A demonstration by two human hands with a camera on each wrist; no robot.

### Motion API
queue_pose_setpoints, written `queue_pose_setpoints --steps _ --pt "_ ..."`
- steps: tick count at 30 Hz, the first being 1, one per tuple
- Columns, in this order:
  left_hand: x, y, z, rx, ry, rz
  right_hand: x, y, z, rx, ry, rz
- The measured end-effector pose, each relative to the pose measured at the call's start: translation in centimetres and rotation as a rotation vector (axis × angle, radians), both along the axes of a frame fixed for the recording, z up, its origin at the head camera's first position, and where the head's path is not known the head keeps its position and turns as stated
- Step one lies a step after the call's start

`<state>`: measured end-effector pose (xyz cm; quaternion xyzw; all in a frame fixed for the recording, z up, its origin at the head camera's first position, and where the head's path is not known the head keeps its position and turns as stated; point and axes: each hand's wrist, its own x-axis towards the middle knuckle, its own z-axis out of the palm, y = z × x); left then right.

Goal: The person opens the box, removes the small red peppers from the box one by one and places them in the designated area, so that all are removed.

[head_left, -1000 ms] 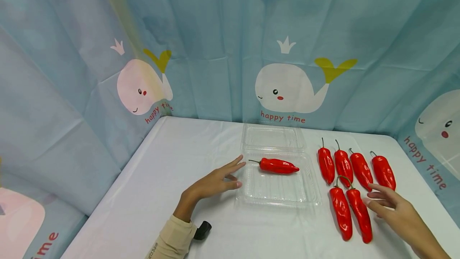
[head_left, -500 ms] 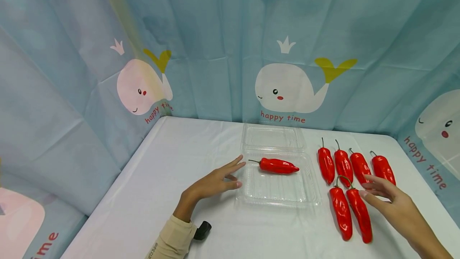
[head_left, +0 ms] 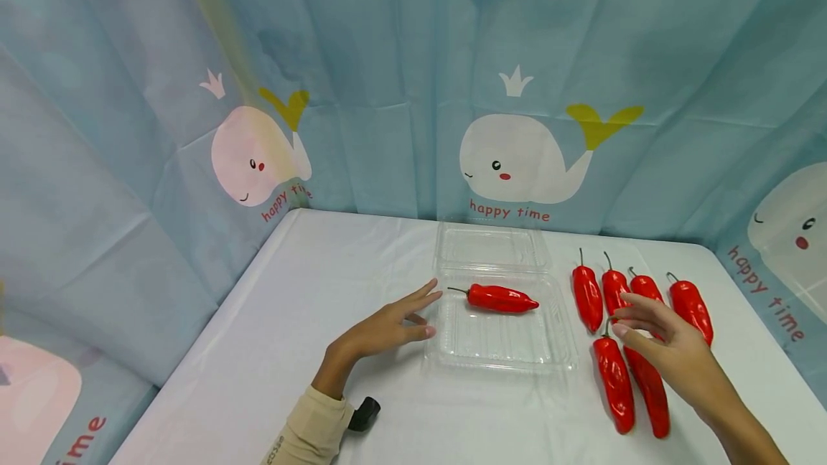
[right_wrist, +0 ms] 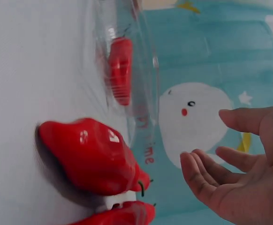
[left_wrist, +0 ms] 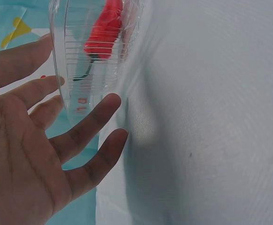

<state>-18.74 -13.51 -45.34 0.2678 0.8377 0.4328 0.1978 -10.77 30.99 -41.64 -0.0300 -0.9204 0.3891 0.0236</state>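
Observation:
A clear plastic clamshell box [head_left: 497, 364] lies open, with one red chili pepper [head_left: 500, 298] crosswise in its base. My left hand [head_left: 388, 325] is at the box's left rim, fingers spread and gripping nothing; in the left wrist view its fingertips [left_wrist: 110, 101] lie beside the clear wall. My right hand [head_left: 675, 350] hovers over the loose peppers, fingers bent towards the thumb with a gap between. In the head view it overlaps a front pepper [head_left: 651, 397] and the stem of its left neighbour [head_left: 616, 386]. The right wrist view shows nothing in that hand [right_wrist: 249, 178].
Several more red peppers stand in a back row, including a leftmost one [head_left: 586, 300] and a rightmost one [head_left: 691, 311]. The box's lid [head_left: 494, 246] lies back towards the whale-print curtain [head_left: 362, 92]. A black piece [head_left: 365, 413] sits by the left sleeve on the white tablecloth [head_left: 310, 278].
My right hand has moved left and slightly away from me, from the right side of the front peppers to over them. My left hand, the box and the peppers have stayed put.

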Motion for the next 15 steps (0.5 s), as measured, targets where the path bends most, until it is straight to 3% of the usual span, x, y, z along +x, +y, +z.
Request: queue_pose_setpoints --steps 7,15 --pt "0.1 0.1 0.1 0.007 -0.014 0.004 -0.7 -1.6 0.4 -0.022 0.067 0.047" --pt "0.0 -0.1 0.0 0.009 0.004 -0.007 -1.6 -3.3 0.8 -0.140 0.118 0.156"
